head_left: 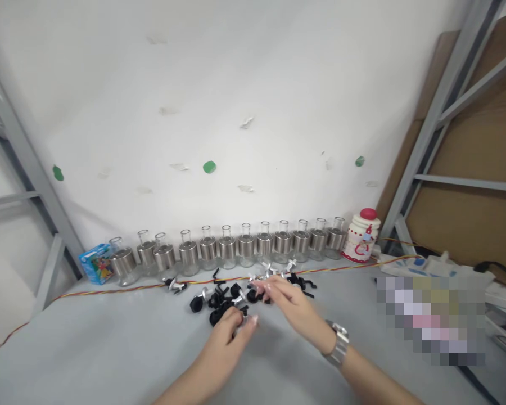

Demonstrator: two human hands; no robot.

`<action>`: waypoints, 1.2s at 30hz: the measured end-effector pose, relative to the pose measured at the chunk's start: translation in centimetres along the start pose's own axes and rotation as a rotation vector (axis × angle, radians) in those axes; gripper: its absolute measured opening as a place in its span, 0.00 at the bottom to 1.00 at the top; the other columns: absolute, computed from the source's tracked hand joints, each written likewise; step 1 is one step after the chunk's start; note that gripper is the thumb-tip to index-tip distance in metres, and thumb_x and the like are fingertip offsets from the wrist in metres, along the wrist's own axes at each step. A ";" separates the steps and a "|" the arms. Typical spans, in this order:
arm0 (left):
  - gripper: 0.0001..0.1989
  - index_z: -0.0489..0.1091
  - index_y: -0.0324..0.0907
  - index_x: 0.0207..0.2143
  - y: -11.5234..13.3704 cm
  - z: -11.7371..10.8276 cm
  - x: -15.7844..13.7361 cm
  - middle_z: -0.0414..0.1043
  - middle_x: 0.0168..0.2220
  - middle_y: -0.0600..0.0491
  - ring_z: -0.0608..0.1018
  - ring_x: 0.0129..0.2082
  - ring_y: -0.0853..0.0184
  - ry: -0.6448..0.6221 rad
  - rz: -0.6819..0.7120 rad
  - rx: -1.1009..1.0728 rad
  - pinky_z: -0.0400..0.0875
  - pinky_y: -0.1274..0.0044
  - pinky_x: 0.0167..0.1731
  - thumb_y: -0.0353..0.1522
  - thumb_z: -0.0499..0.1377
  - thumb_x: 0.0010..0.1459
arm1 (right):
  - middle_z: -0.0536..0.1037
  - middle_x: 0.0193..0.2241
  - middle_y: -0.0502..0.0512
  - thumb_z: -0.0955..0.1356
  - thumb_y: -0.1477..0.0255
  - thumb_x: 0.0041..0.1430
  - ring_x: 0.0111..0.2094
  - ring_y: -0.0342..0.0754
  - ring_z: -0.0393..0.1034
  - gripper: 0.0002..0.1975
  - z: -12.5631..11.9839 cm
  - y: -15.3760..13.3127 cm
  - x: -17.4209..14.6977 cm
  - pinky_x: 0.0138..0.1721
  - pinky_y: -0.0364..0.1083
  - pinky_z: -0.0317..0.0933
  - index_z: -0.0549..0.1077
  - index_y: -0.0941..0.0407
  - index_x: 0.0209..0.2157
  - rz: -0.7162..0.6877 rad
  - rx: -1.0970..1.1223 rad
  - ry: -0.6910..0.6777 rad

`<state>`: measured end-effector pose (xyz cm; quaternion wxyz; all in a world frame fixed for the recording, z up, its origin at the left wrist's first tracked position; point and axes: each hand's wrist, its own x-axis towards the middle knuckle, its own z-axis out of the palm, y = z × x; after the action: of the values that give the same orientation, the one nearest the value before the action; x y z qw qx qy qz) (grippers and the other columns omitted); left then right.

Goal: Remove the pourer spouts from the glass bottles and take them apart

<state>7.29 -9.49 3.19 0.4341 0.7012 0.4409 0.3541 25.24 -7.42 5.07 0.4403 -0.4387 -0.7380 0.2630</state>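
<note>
Low over the grey table, my left hand is closed, thumb and fingers pinching a small silver-and-black bottle pourer that they partly cover. My right hand, with a metal watch on its wrist, reaches over the far right of a loose heap of pourers. Its fingers are stretched out and a little apart, slightly blurred, among silver pieces. Black and silver pourers lie jumbled around and between both hands. One more pourer lies apart to the left.
Along the wall stands a row of several glass bottles with metal sleeves. A blue box is at its left end, a white-and-red jar at its right. A twisted wire crosses the table. Plastic bags lie at right.
</note>
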 end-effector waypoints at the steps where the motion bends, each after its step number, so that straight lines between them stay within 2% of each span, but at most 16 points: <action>1: 0.18 0.70 0.41 0.26 0.1 -0.1 0.0 0.64 0.28 0.54 0.66 0.29 0.68 0.011 -0.031 -0.026 0.59 0.79 0.30 0.43 0.48 0.55 | 0.72 0.32 0.55 0.57 0.67 0.59 0.35 0.44 0.65 0.16 -0.9 0.5 0.4 0.39 0.43 0.58 0.73 0.56 0.37 0.038 -0.143 0.019; 4: 0.23 0.71 0.41 0.23 0.1 -0.3 0.3 0.64 0.27 0.54 0.64 0.25 0.69 0.036 -0.116 -0.119 0.57 0.80 0.25 0.45 0.45 0.55 | 0.73 0.35 0.56 0.59 0.74 0.56 0.36 0.44 0.66 0.12 -4.0 2.4 1.1 0.38 0.41 0.56 0.72 0.56 0.35 0.299 -0.692 -0.001; 7: 0.23 0.71 0.41 0.20 -0.4 -0.3 0.7 0.63 0.25 0.54 0.63 0.25 0.70 0.057 -0.151 -0.165 0.55 0.81 0.23 0.46 0.47 0.53 | 0.76 0.28 0.59 0.60 0.80 0.50 0.31 0.47 0.69 0.12 -6.1 4.0 1.1 0.32 0.42 0.57 0.74 0.58 0.27 0.433 -0.832 -0.070; 11: 0.22 0.72 0.41 0.19 -0.6 -0.3 0.8 0.63 0.26 0.54 0.64 0.26 0.69 0.064 -0.131 -0.163 0.55 0.81 0.23 0.45 0.48 0.53 | 0.76 0.25 0.64 0.60 0.83 0.46 0.28 0.52 0.71 0.12 -6.1 4.8 0.6 0.26 0.43 0.56 0.74 0.61 0.25 0.516 -0.914 -0.132; 16: 0.21 0.69 0.39 0.22 -0.5 -0.3 0.9 0.64 0.23 0.55 0.60 0.19 0.73 0.064 -0.184 -0.299 0.51 0.82 0.18 0.47 0.48 0.52 | 0.76 0.31 0.66 0.61 0.81 0.49 0.32 0.54 0.72 0.10 -5.0 5.3 0.6 0.26 0.44 0.58 0.73 0.62 0.29 0.522 -0.983 -0.163; 21: 0.20 0.67 0.42 0.31 -1.0 0.0 1.0 0.62 0.25 0.57 0.59 0.18 0.75 0.061 -0.221 -0.310 0.51 0.83 0.18 0.49 0.49 0.50 | 0.75 0.31 0.64 0.61 0.82 0.50 0.32 0.51 0.72 0.10 -4.4 6.1 0.7 0.27 0.42 0.59 0.73 0.61 0.30 0.500 -1.026 -0.168; 23: 0.18 0.65 0.44 0.35 -1.6 0.2 1.0 0.62 0.27 0.58 0.60 0.19 0.75 0.064 -0.200 -0.272 0.53 0.83 0.19 0.47 0.54 0.47 | 0.75 0.31 0.64 0.59 0.82 0.51 0.32 0.51 0.72 0.11 -4.0 6.2 0.6 0.27 0.42 0.59 0.72 0.61 0.31 0.489 -1.047 -0.157; 26: 0.23 0.60 0.44 0.40 -2.6 0.7 1.0 0.62 0.29 0.57 0.64 0.23 0.73 0.072 -0.133 -0.222 0.58 0.82 0.24 0.39 0.62 0.41 | 0.75 0.32 0.63 0.57 0.85 0.52 0.32 0.50 0.72 0.13 -3.3 5.8 0.4 0.27 0.41 0.59 0.70 0.62 0.34 0.478 -1.087 -0.125; 28: 0.21 0.59 0.42 0.38 -3.3 0.8 1.0 0.64 0.30 0.56 0.67 0.27 0.70 0.099 -0.095 -0.195 0.61 0.80 0.29 0.36 0.62 0.42 | 0.75 0.31 0.64 0.56 0.86 0.53 0.32 0.50 0.72 0.14 -2.9 5.2 0.4 0.27 0.41 0.59 0.70 0.62 0.34 0.478 -1.116 -0.101; 30: 0.15 0.59 0.42 0.34 -3.6 0.9 0.9 0.65 0.29 0.55 0.68 0.29 0.68 0.141 -0.080 -0.154 0.61 0.78 0.32 0.36 0.59 0.45 | 0.74 0.30 0.64 0.56 0.86 0.53 0.31 0.51 0.72 0.14 -2.6 4.5 0.3 0.27 0.42 0.59 0.70 0.62 0.33 0.474 -1.148 -0.074; 33: 0.11 0.60 0.42 0.29 -3.7 0.9 0.9 0.63 0.25 0.57 0.66 0.26 0.70 0.179 -0.058 -0.079 0.61 0.80 0.27 0.38 0.58 0.46 | 0.73 0.30 0.67 0.56 0.86 0.53 0.32 0.54 0.71 0.14 -2.2 3.3 0.1 0.28 0.45 0.60 0.69 0.63 0.33 0.447 -1.199 -0.019; 36: 0.12 0.63 0.42 0.29 -3.3 0.9 1.1 0.62 0.27 0.56 0.65 0.20 0.73 0.183 -0.036 -0.092 0.60 0.81 0.20 0.40 0.58 0.45 | 0.71 0.32 0.68 0.55 0.86 0.54 0.34 0.56 0.69 0.15 -1.6 2.3 -0.2 0.30 0.48 0.59 0.68 0.63 0.37 0.384 -1.242 0.031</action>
<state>7.42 -8.00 -0.05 0.4303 0.6372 0.4746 0.4285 27.64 -6.56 3.96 0.0605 -0.7393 -0.6548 -0.1449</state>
